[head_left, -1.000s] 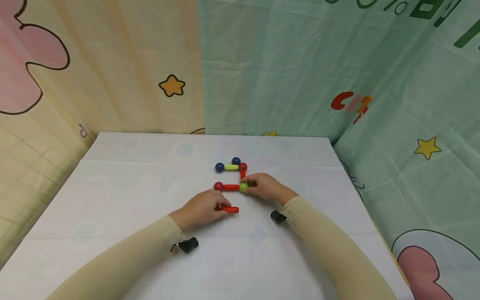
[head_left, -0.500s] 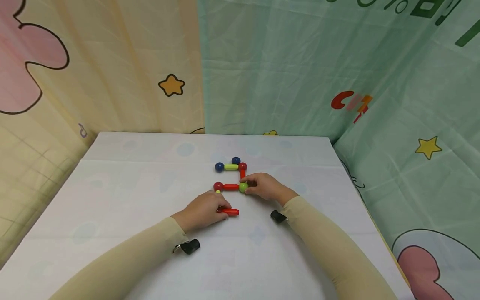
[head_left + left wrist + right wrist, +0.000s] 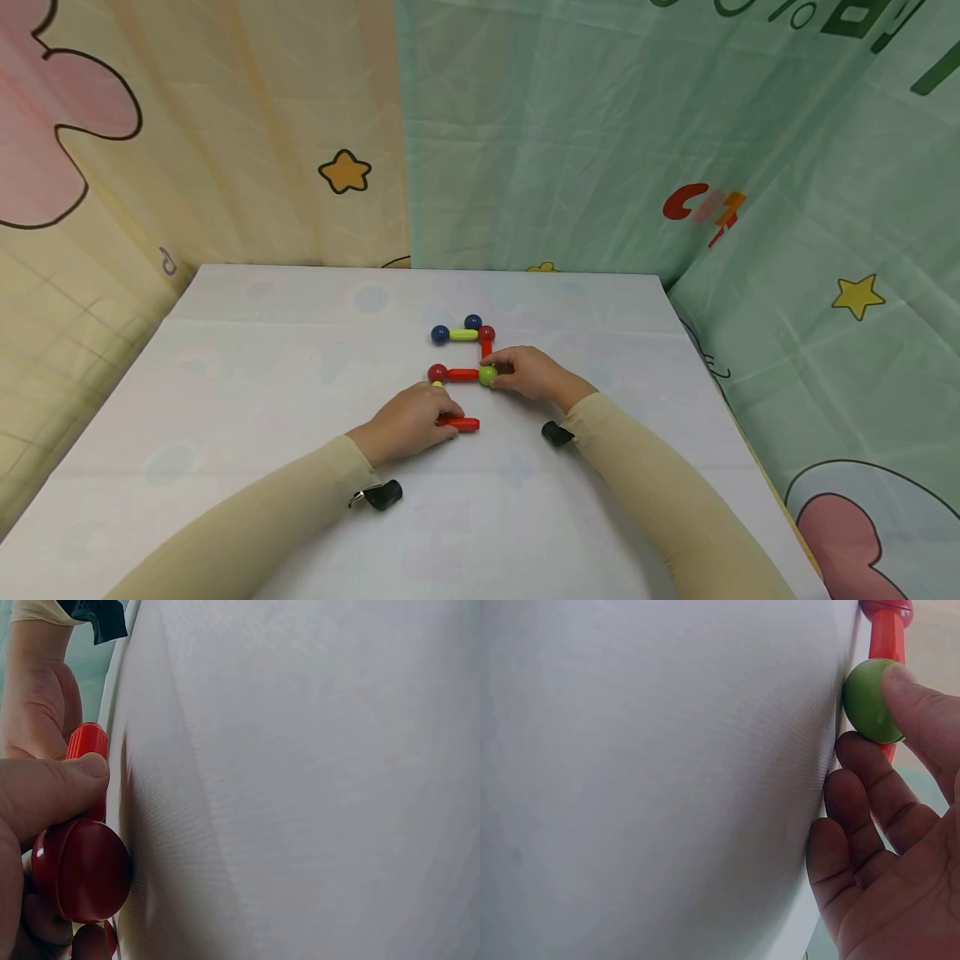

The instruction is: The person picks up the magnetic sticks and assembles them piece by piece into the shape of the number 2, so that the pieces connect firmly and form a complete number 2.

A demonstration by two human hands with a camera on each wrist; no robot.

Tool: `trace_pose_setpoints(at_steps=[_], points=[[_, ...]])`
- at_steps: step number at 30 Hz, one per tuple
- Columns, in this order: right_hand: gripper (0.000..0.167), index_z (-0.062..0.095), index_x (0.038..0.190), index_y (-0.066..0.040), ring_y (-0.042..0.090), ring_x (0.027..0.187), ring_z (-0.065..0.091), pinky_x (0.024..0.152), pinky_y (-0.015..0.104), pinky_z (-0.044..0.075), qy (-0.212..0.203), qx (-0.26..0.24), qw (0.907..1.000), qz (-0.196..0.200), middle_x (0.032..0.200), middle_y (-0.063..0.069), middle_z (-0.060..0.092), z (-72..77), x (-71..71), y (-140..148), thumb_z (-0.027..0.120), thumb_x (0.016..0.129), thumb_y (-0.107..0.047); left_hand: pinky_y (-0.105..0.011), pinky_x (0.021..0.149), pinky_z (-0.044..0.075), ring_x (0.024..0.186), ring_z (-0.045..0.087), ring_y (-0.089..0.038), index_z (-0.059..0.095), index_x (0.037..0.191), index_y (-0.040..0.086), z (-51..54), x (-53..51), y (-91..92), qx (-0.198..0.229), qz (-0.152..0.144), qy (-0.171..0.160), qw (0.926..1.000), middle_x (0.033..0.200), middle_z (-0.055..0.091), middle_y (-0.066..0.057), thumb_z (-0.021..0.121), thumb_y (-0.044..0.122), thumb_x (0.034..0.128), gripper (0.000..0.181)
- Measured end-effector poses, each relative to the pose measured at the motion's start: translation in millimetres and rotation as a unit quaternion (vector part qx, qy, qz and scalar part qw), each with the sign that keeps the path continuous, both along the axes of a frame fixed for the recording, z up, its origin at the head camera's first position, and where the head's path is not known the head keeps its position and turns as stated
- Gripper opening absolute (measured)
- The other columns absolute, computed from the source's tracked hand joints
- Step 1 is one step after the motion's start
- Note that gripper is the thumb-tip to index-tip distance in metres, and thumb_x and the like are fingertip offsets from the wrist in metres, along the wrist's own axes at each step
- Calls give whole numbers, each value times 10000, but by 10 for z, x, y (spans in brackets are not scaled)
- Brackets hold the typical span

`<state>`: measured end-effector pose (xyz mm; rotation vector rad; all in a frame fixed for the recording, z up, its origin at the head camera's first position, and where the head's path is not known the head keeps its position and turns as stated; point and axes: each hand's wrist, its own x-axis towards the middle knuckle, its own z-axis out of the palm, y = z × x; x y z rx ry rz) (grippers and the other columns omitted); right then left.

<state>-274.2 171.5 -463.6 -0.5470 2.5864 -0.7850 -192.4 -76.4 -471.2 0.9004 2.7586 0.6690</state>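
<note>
My left hand (image 3: 408, 422) grips a red toy rod (image 3: 463, 425) that points right. In the left wrist view a dark red ball (image 3: 82, 870) sits at the rod's near end, between thumb and fingers; from the head this ball is hidden. My right hand (image 3: 536, 375) pinches a green ball (image 3: 488, 375) between thumb and forefinger. From the green ball a red rod (image 3: 462, 375) runs left to a red ball (image 3: 437, 373). Below that ball the tip of a yellow-green rod (image 3: 437, 384) shows; the left hand covers the rest.
Another red rod (image 3: 487, 348) leads from the green ball back to a second red ball (image 3: 486, 333). A yellow-green rod (image 3: 463, 335) joins that to a blue ball (image 3: 440, 335). Another blue ball (image 3: 472, 322) sits just behind. All this lies on a white-covered table (image 3: 300, 350) before printed curtains.
My left hand has shifted slightly toward me with the red rod, and the yellow-green tip has come into sight below the red ball. My right hand stays on the green ball.
</note>
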Motion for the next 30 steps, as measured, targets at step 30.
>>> trace_pose_setpoints(at_steps=[30], points=[[456,617,1479,-218,298,1225,608,1028,436,561,344,263,9945,-953,1385,103,638,148,-696,-174,669,1037,-317,-352,921,545,958,628,-107,820,1130,167,-2,22,10,139,90,-98,9998,1016,758,64,813,239,932,211]])
